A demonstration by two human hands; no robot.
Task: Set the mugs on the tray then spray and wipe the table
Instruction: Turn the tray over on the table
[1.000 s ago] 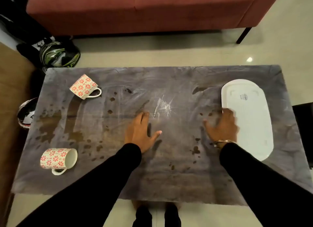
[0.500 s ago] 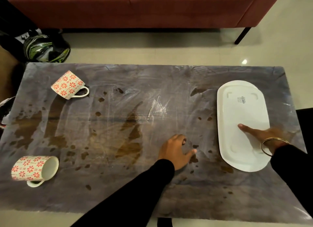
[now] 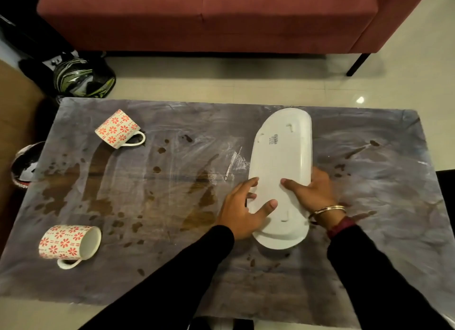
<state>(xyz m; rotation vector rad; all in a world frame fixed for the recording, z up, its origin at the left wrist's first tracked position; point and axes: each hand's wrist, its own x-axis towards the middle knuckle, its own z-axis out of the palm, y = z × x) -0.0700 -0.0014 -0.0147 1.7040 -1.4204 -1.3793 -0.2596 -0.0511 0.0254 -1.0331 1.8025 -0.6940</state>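
Tray (image 3: 280, 162), white, underside up and tilted over the middle of the stained table (image 3: 369, 231); right hand's (image 3: 314, 194) fingers hidden behind its right rim, thumb clasping the base; left hand (image 3: 242, 206) grips the near left rim, thumb across the base; printed mark (image 3: 273, 140) too small to read; far mug (image 3: 118, 129) and near mug (image 3: 70, 242) lie tipped at left.

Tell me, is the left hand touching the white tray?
Touching. The head view shows the left hand with its thumb pressed on the tray's upturned underside and fingers curled at its edge. The right hand grips the opposite edge.
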